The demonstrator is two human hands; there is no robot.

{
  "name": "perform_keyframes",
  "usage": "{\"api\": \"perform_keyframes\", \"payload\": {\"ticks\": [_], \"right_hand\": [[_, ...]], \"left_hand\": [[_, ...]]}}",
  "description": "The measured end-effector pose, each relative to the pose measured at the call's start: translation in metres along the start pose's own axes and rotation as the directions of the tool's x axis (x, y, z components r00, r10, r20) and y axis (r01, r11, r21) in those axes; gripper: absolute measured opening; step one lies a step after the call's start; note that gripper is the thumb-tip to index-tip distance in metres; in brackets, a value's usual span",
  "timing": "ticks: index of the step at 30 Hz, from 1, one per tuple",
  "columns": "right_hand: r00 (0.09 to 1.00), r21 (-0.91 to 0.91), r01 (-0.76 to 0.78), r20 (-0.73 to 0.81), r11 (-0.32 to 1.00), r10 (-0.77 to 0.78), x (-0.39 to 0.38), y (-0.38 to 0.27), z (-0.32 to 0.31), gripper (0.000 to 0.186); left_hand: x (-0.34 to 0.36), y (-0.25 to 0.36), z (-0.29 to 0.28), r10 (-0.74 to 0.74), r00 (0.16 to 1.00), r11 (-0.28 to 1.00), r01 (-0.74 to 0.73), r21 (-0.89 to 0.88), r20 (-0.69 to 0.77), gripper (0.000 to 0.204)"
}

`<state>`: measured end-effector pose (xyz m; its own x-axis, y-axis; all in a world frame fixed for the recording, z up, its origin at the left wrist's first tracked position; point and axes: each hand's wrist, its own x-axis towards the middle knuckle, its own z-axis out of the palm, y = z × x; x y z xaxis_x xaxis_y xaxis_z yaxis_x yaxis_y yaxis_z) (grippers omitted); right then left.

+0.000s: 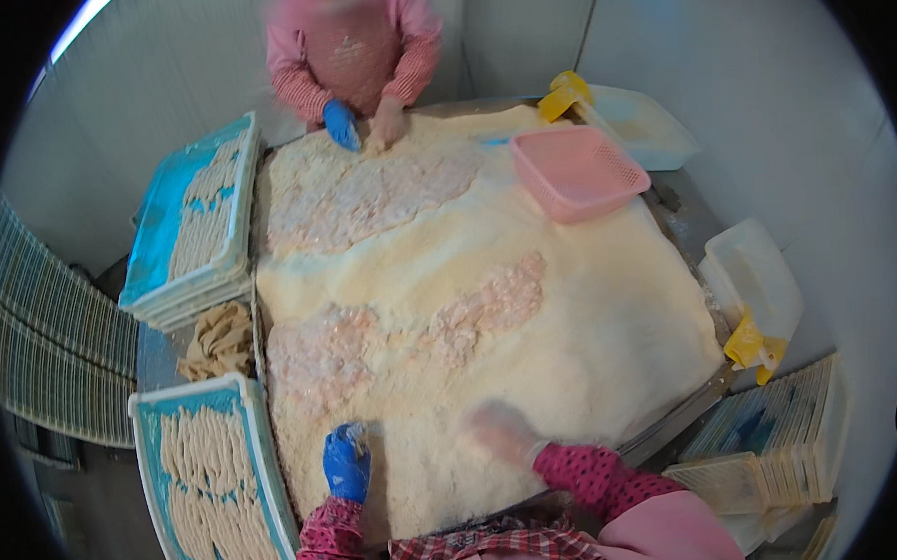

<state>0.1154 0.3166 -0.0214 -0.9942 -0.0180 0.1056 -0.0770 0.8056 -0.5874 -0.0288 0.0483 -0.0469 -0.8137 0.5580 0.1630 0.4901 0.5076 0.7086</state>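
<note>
A broad layer of pale, crumb-like coating (610, 313) covers the table. My left hand (347, 465), in a blue glove dusted with crumbs, is closed at the near left part of it. Whatever its fingers hold, if anything, is hidden. My right hand (503, 434), in a thin see-through glove, is over the crumbs near the front edge. Motion smears its fingers. Beyond my left hand lies a heap of wet pinkish raw pieces (324, 353). Another pinkish heap (495, 306) is farther right. Left of me, a blue-lined white tray (143, 433) carries rows of coated strips (206, 446).
Across the table a person (354, 59) works at a larger pink heap (385, 198), one hand (342, 124) blue-gloved. A tray stack (249, 189) and brown cloth (219, 340) lie left. A pink basket (566, 210), clear bins (759, 276) and stacked trays (796, 435) stand right.
</note>
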Motion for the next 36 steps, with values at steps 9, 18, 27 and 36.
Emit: {"api": "perform_keyframes", "payload": {"ticks": [9, 18, 27, 36], "right_hand": [[0.911, 0.469, -0.208, -0.227, 0.858, 0.344, 0.003, 0.035, -0.003, 0.021], [0.96, -0.046, -0.13, -0.256, 0.99, 0.114, 0.027, -0.01, 0.012, 0.019], [0.876, 0.699, -0.384, 0.07, 0.604, 0.477, 0.012, -0.004, 0.018, 0.021], [0.831, 0.681, -0.487, 0.17, 0.547, 0.529, 0.012, -0.044, 0.053, 0.019]], "left_hand": [[0.006, 0.008, -0.013, -0.139, 0.975, 0.932, 0.188, -0.311, 0.173, 0.036], [0.03, 0.052, 0.02, 0.424, 0.886, 0.891, -0.445, 0.09, 0.191, 0.03], [0.012, 0.012, 0.027, -0.25, 0.936, 0.481, 0.341, -0.807, 0.247, 0.02], [-0.016, 0.053, 0.024, -0.375, 0.814, -0.426, 0.275, -0.862, 0.445, 0.036]]}}
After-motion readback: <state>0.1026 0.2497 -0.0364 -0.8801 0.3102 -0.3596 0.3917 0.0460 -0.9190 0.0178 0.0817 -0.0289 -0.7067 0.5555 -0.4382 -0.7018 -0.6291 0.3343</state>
